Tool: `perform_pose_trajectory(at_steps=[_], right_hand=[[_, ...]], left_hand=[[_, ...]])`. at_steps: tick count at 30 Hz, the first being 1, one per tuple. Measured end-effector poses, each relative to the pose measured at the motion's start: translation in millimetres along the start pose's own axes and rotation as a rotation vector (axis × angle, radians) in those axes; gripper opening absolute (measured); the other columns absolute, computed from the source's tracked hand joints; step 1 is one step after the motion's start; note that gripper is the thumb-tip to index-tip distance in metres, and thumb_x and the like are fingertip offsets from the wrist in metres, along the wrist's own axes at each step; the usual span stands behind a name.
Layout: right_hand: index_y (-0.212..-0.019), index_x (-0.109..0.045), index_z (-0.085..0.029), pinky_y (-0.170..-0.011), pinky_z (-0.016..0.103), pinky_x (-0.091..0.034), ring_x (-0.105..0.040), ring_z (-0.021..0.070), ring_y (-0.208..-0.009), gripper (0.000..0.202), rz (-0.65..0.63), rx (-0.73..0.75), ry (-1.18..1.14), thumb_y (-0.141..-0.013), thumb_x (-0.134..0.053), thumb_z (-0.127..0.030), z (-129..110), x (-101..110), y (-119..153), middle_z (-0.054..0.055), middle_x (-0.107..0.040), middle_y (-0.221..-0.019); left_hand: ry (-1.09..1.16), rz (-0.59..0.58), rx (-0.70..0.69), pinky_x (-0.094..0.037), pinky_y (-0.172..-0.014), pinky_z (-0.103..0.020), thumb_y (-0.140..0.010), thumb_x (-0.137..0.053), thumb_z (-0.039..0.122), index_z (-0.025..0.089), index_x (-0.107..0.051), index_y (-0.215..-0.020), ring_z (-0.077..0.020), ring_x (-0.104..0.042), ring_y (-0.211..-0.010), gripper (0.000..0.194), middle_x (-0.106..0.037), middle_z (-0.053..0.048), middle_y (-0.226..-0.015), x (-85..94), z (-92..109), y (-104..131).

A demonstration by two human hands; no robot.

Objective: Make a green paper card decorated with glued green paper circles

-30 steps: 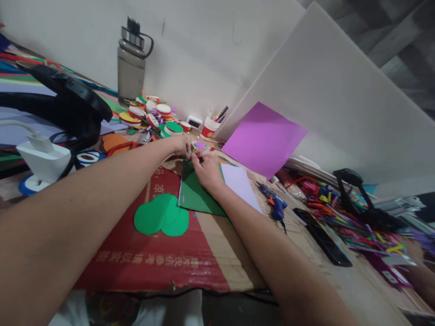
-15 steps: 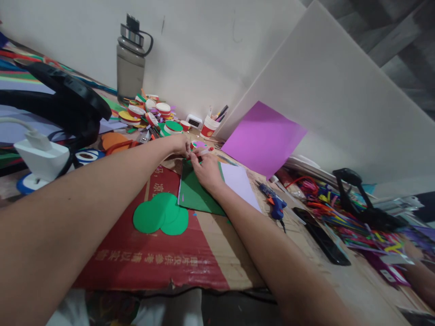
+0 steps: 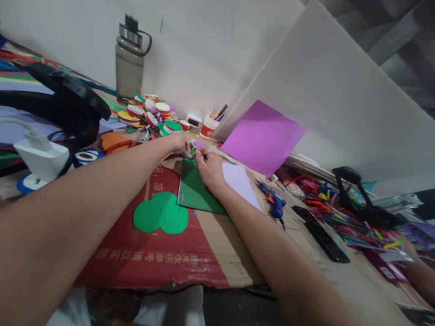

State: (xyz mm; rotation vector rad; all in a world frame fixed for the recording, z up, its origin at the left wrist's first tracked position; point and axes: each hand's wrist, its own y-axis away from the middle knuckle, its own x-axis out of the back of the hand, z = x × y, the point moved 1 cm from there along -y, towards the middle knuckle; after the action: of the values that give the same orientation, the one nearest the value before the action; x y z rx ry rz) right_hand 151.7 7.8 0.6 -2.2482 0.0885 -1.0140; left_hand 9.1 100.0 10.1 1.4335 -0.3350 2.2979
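A: How is the left hand placed?

B: Held over the far left corner of the dark green rectangular sheet, fingers bent together. Whether anything is gripped there cannot be told; the fingertips are too small and partly hidden.

A: And the right hand?

B: Closed, with a slim whitish pen-like stick with a red end gripped between thumb and fingers. Its red end is pointed away to the right. The wrist is laid across the green sheet, the fingers brought close to the left hand's.

A: Nearby items?

B: A pale lilac paper sheet is partly seen to the right of the green sheet. Overlapping bright green paper circles are laid nearer the body, on flattened red-and-brown cardboard. Just beyond the hands, a small round piece with a purple top is noted.

A: Farther out?

B: Red-and-white round paper pieces are heaped near a grey translucent bottle. Pens are stood in a red-and-white paper cup. A blue glue gun and a black phone are seen at right.
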Motion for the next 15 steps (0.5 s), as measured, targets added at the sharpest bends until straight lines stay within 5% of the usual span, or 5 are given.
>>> perform_pose_trajectory(at_steps=[8, 15], right_hand=[[-0.084, -0.060, -0.020, -0.066, 0.027, -0.047, -0.059, 0.0136, -0.064, 0.028, 0.047, -0.099, -0.260, -0.091, -0.045, -0.043, 7.4, 25.4, 6.9, 0.000, -0.061, -0.068], [-0.088, -0.062, -0.020, -0.068, 0.029, -0.049, -0.061, 0.0151, -0.066, 0.028, -0.080, -0.100, -0.245, -0.091, -0.045, -0.043, 11.5, 12.2, 14.7, 0.001, -0.064, -0.073]], left_hand=[[-0.094, 0.010, 0.026, -0.032, -0.058, -0.021, -0.064, -0.074, 0.041, 0.020, -0.074, -0.072, -0.0116, -0.051, -0.063, 0.023, -0.065, 0.003, -0.060, 3.9, 2.5, 2.1], [-0.139, -0.018, 0.076, -0.034, -0.059, -0.021, -0.067, -0.072, 0.040, 0.019, -0.074, -0.080, -0.0126, -0.055, -0.069, 0.025, -0.070, 0.000, -0.075, 8.5, 9.1, 6.7]])
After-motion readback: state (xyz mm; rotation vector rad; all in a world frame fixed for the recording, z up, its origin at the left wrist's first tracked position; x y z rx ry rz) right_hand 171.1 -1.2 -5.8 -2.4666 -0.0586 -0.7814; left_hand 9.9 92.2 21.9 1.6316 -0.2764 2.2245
